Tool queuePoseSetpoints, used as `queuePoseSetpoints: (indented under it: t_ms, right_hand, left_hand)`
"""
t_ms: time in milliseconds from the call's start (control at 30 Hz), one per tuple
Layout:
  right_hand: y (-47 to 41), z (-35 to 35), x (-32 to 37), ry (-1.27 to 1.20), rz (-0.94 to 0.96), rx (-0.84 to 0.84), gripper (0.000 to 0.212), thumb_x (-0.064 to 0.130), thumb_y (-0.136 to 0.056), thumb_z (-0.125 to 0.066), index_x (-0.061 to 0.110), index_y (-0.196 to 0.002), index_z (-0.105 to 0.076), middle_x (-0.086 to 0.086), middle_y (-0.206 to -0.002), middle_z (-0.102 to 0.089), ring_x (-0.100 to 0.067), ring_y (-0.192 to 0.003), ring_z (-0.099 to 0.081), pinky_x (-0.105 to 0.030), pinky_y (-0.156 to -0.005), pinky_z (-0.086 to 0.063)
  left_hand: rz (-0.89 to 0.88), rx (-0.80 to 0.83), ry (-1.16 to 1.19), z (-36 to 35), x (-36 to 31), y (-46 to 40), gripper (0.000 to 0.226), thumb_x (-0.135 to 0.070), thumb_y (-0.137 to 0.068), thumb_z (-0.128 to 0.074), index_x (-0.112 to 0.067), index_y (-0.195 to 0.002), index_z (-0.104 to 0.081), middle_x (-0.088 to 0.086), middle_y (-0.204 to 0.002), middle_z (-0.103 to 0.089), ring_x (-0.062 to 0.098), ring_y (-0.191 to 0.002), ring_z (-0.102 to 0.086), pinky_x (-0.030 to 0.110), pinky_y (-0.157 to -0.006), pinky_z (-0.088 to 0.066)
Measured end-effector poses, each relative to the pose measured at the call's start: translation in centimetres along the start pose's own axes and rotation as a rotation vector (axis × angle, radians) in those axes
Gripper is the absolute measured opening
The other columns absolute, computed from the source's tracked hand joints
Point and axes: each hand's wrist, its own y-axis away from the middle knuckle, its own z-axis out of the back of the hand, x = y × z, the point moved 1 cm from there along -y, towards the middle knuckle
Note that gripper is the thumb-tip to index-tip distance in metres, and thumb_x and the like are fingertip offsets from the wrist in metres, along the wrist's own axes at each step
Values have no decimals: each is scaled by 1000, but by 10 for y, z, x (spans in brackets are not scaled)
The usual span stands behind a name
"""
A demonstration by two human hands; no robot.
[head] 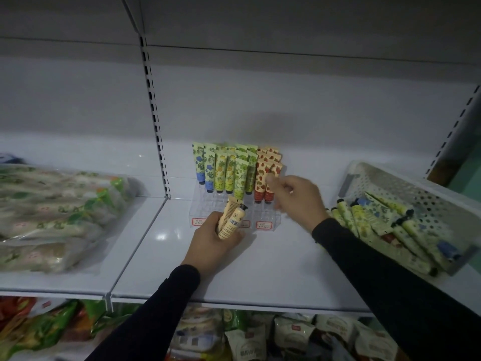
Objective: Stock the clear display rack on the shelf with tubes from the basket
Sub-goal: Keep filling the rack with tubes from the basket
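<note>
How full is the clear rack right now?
Partly full. The clear display rack has tubes standing in its back rows, while the front slots show bare; the left hand holds two cream tubes not yet placed.

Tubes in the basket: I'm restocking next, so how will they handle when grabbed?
The tubes lie loosely heaped in the basket, so probably shift. They look slim and light; the left hand holds several together.

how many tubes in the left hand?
2 pale yellow tubes, side by side in the left hand before the clear plastic display rack; more may be hidden.
</note>
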Motion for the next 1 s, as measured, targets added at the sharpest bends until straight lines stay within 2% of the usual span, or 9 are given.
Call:
queuePoseSetpoints:
  t_ms: [100, 200, 267, 433, 533, 633, 733, 867, 1000]
  right_hand:
    - [22, -22, 12, 14, -77, 317, 55, 70, -82, -47, 21, -101, -63, 4, -89, -69, -9, -68, -67, -18, -54, -49]
    - [27, -37, 10, 24, -74, 409, 44, 53, -89, -60, 10, -98, -66, -2, -85, -74, -7, -61, -68, -16, -48, -50]
    - [26, -39, 6, -84, -123, 428, 38, 43, -88, -66, 6, -92, -68, -5, -82, -76, -11, -65, -71, -20, -54, -53]
    - [18, -24, -4, -504, -323, 325, 25, 14, -90, -67, -8, -102, -66, -22, -91, -71, -22, -76, -66, -26, -68, -57]
    - [17, -12, -7, -706, -372, 263, 5, 3, -90, -63, -2, -92, -63, -23, -97, -70, -28, -83, -67, -24, -69, -60]
    - [21, -11, -11, -797, -392, 293, 9, -4, -90, -61, -1, -98, -58, -22, -105, -67, -26, -86, -69, -24, -71, -60]
    - [28, -21, -17, -745, -368, 382, 17, -8, -87, -62, 1, -99, -56, -18, -104, -66, -22, -86, -70, -25, -75, -60]
    - [30, -30, -20, -583, -347, 456, 26, -7, -83, -67, 7, -102, -58, -14, -99, -66, -22, -83, -68, -31, -79, -58]
    - [26, -38, -16, -107, -162, 581, 31, 26, -87, -70, 23, -117, -65, 0, -93, -72, -17, -83, -69, -31, -73, -54]
  left_hand:
    - [-32, -9, -13, -1, -3, 2, 26, -22, -82, -77, -30, -88, -53, -8, -80, -63, -6, -65, -55, 10, -56, -40]
    - [-37, -2, 39, -2, -5, 5, 27, -21, -80, -79, -26, -89, -54, -7, -79, -64, -6, -63, -56, 11, -56, -41]
    - [-30, 1, 47, -2, -4, 5, 31, -26, -76, -83, -24, -92, -55, -8, -78, -65, -5, -63, -56, 10, -56, -41]
    - [45, -12, 181, 1, 2, 0, 42, -41, -71, -81, -19, -95, -54, -2, -79, -59, 9, -66, -52, 18, -58, -41]
    - [87, -5, 304, 4, 3, 0, 42, -51, -78, -72, -16, -94, -53, -1, -68, -54, 12, -56, -46, 28, -54, -39]
    - [110, -34, 400, 5, 3, -2, 28, -37, -94, -63, -11, -90, -53, 1, -62, -54, 13, -49, -42, 27, -44, -36]
    - [122, -60, 432, 6, 6, -4, 14, -16, -95, -63, -8, -89, -53, 1, -57, -52, 15, -48, -42, 27, -42, -36]
    - [110, -66, 466, 9, 10, -5, 15, -10, -92, -67, -5, -90, -53, 6, -59, -48, 15, -48, -41, 28, -42, -36]
    - [101, -50, 502, 7, 10, -6, 15, -8, -89, -69, -6, -88, -54, 7, -60, -48, 14, -47, -41, 27, -42, -36]
